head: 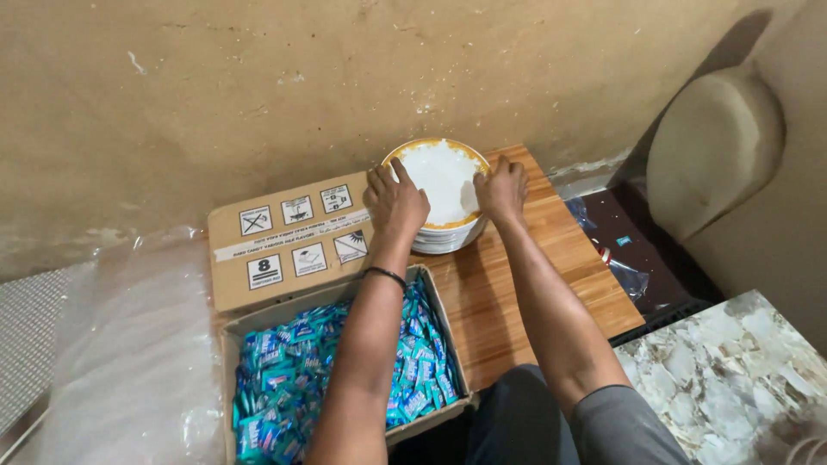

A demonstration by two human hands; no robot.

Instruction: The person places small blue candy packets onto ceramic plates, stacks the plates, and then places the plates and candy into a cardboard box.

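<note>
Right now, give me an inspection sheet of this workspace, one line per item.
Surface: wooden board, mostly bare.
Job's things: white round container with yellow rim, near the wall.
Clutter: open cardboard box full of blue wrapped sweets; clear plastic sheet.
Grippers: left hand and right hand rest on the container's opposite edges.
Cables: nothing seen.
Surroundings: stained beige wall; marble-patterned top.

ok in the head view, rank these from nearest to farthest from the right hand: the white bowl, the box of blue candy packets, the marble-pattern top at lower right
1. white bowl: the right hand rests on its right rim, by the wall.
2. box of blue candy packets: lower left, past the wooden board.
3. marble-pattern top: far lower right corner.
</note>
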